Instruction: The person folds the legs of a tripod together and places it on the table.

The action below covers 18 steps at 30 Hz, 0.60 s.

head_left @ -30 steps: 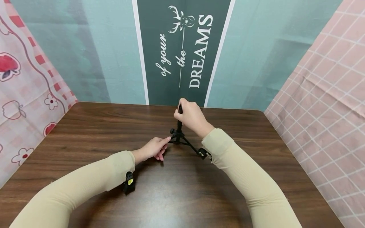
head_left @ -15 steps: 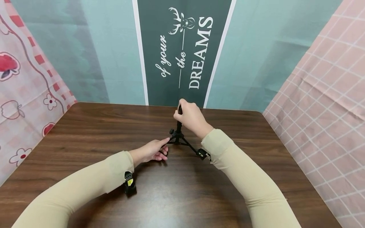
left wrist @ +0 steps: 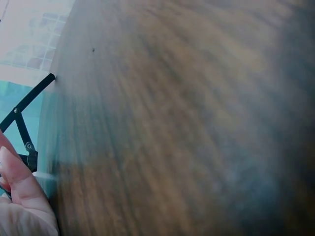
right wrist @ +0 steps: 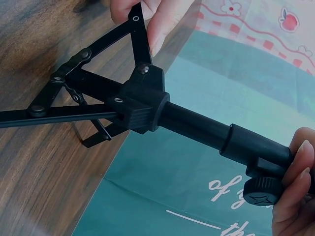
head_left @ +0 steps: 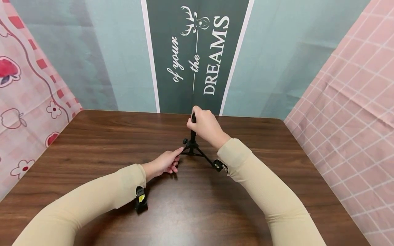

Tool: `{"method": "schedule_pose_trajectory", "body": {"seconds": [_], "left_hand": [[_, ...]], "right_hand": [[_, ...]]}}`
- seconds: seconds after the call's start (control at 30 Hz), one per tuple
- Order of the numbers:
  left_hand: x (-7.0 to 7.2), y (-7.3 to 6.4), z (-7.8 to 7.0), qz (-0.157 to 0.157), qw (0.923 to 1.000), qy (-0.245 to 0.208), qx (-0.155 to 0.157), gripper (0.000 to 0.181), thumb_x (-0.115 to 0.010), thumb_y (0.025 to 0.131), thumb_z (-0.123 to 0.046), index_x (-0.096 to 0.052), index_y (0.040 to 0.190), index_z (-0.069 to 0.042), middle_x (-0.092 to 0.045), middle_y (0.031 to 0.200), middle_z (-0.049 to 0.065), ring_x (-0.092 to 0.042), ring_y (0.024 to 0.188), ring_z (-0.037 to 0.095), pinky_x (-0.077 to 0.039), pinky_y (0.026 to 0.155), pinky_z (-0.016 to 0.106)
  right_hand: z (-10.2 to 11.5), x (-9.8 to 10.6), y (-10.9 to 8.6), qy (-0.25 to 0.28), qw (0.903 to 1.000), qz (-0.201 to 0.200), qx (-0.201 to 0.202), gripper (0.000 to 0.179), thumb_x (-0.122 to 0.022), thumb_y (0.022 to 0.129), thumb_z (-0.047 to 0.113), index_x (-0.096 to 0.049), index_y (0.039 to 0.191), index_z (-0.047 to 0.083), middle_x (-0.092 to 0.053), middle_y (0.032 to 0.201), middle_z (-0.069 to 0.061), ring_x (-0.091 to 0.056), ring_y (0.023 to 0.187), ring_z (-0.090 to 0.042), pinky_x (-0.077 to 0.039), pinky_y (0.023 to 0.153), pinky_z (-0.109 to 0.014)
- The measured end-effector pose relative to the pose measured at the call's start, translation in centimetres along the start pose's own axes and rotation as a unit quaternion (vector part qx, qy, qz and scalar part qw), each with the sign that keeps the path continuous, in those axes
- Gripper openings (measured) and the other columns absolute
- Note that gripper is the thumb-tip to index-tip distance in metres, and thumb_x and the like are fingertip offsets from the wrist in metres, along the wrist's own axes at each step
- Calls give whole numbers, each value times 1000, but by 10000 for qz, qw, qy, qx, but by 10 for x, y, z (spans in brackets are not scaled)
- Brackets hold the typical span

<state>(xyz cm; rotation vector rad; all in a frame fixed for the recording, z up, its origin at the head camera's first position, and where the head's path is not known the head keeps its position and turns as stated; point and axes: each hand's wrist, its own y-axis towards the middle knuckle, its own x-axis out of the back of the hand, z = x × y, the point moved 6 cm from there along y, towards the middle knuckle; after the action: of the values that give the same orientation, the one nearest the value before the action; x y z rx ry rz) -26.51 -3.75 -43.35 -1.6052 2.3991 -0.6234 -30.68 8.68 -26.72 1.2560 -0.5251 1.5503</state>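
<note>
A small black tripod [head_left: 192, 145] stands upright on the table, its legs spread. My right hand [head_left: 206, 124] grips the top of its column from above. Close up in the right wrist view, right fingers [right wrist: 295, 187] curl around the column beside a round tightening knob [right wrist: 263, 191]. My left hand [head_left: 164, 162] pinches the left leg between thumb and fingers, its other fingers hanging loosely below. Another leg [left wrist: 34, 93] with its hinged brace shows past the left fingers [left wrist: 22, 182] in the left wrist view. The left fingers hide the end of the held leg.
The brown wooden table [head_left: 191, 205] stretches to a dark green and teal cloth [head_left: 264, 68] hanging behind it. A pink grid cloth [head_left: 354, 102] borders the right side, and an apple-print cloth [head_left: 27, 112] the left. A black strapped device [head_left: 141, 200] sits at the left wrist.
My left fingers shift slightly on the tripod leg, the lower ones moving out and back. The right hand keeps its grip, and the tripod stays nearly in place.
</note>
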Motion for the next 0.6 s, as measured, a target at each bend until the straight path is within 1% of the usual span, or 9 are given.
{"method": "schedule_pose_trajectory", "body": {"seconds": [0.1,0.33,0.6], "left_hand": [[0,-1,-2,-3,10000,21,-62,49,-40,96,-52,-38,65,-13,-42,59,1,-51,43,9,-38,41,19],[0,-1,-2,71,9996,127,-235,51,-38,96,-53,-36,63,-14,-42,58,0,-51,43,9,-39,43,20],[-1,-1,-1,104,9995,75,-272,52,-39,95,-54,-35,63,-14,-41,58,0,-51,43,9,-40,42,20]], "right_hand": [[1,2,1,5,10000,-15,17,13,-54,90,13,-46,82,8,-50,61,-4,-50,49,-15,-40,50,-26],[2,2,-2,-13,9999,-56,83,13,-54,90,12,-45,81,8,-50,60,-4,-49,48,-14,-39,50,-25],[4,3,-4,8,9999,-85,78,13,-54,90,12,-45,81,8,-49,59,-4,-49,47,-15,-38,49,-26]]}}
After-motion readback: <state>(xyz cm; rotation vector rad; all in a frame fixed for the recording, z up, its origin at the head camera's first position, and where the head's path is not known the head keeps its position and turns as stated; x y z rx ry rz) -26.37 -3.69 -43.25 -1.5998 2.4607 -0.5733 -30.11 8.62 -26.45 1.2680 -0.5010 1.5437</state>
